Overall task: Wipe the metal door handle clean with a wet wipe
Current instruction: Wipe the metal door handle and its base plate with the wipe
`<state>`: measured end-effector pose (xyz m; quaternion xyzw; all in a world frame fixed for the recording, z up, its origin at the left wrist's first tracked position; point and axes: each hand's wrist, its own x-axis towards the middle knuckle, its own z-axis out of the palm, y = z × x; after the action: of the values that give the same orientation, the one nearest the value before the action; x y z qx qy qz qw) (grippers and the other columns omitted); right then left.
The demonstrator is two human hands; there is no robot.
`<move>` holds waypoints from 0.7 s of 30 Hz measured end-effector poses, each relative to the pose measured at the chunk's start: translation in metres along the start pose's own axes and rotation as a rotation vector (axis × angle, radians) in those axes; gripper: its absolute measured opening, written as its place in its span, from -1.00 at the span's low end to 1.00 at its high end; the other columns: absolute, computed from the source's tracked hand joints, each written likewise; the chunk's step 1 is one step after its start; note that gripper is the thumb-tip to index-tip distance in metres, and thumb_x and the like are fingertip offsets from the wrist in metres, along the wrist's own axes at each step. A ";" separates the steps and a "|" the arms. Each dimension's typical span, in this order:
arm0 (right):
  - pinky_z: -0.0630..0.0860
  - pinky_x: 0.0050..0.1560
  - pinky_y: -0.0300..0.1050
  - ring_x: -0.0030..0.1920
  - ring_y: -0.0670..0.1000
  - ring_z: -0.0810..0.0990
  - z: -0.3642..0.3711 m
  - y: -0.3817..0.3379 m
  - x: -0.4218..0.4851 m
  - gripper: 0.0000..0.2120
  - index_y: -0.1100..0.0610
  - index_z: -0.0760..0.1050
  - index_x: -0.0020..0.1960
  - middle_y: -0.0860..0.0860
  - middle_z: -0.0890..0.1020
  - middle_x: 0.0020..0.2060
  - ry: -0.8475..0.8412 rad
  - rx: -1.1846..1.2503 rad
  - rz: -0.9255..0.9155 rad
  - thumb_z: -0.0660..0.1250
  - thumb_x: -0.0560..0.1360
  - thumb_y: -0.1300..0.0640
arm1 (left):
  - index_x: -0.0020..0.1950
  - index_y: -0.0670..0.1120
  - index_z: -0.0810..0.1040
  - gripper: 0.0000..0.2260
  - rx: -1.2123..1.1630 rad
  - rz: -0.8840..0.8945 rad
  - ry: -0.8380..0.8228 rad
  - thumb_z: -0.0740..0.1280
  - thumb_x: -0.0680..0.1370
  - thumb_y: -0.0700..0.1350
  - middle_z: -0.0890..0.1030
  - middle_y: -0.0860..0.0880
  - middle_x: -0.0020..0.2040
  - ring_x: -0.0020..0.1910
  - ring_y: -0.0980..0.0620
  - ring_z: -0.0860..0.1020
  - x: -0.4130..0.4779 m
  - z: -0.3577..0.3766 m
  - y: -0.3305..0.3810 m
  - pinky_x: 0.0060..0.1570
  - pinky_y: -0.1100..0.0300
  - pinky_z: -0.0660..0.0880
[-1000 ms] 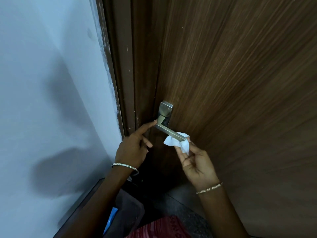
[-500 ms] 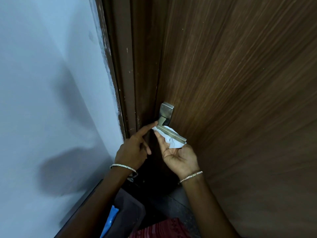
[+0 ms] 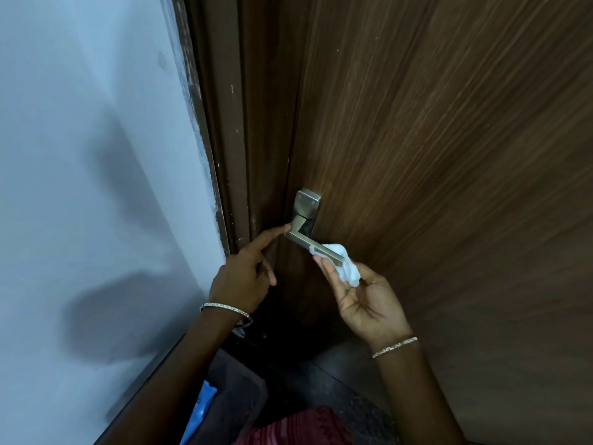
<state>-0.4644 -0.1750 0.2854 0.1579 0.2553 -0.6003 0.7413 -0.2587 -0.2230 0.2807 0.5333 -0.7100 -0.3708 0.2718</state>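
A brushed metal lever handle (image 3: 305, 239) sits on a brown wooden door (image 3: 433, 155), its square plate above and the lever slanting down to the right. My right hand (image 3: 365, 297) is palm up under the lever's free end and presses a crumpled white wet wipe (image 3: 345, 266) against its underside. My left hand (image 3: 247, 271) is beside the handle's corner, index finger stretched out and touching the bend of the lever, the other fingers curled with nothing in them.
The dark door frame (image 3: 237, 139) runs down just left of the handle, with a white wall (image 3: 90, 187) beyond it. Below lie a dark floor (image 3: 321, 374), something blue (image 3: 200, 409) and red patterned cloth (image 3: 301, 428).
My right hand slid the wipe up to the lever's bend, then back down to its free end. My left index finger stayed on the handle's corner.
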 end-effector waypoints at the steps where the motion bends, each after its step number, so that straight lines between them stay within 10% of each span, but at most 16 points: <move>1: 0.68 -0.01 0.20 0.13 0.43 0.64 0.002 0.003 0.002 -0.58 0.52 0.39 0.35 0.47 0.53 0.25 -0.006 -0.014 0.011 0.21 0.55 0.32 | 0.38 0.46 0.27 -0.24 -0.012 -0.004 -0.005 0.18 0.50 -0.38 0.63 0.07 -0.37 -0.37 0.10 0.61 -0.001 0.001 -0.001 -0.13 0.02 0.65; 21: 0.65 0.08 0.12 0.14 0.33 0.66 0.000 0.029 0.011 -0.65 0.48 0.52 0.25 0.37 0.62 0.20 -0.080 0.183 0.160 0.18 0.62 0.26 | 0.46 0.26 0.24 -0.32 -0.103 -0.003 0.058 0.22 0.52 -0.38 0.67 0.09 -0.28 -0.37 0.16 0.64 -0.012 -0.001 0.006 -0.10 0.10 0.65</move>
<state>-0.4348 -0.1773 0.2772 0.2208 0.1562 -0.5660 0.7788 -0.2579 -0.2105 0.2865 0.5304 -0.6810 -0.3915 0.3188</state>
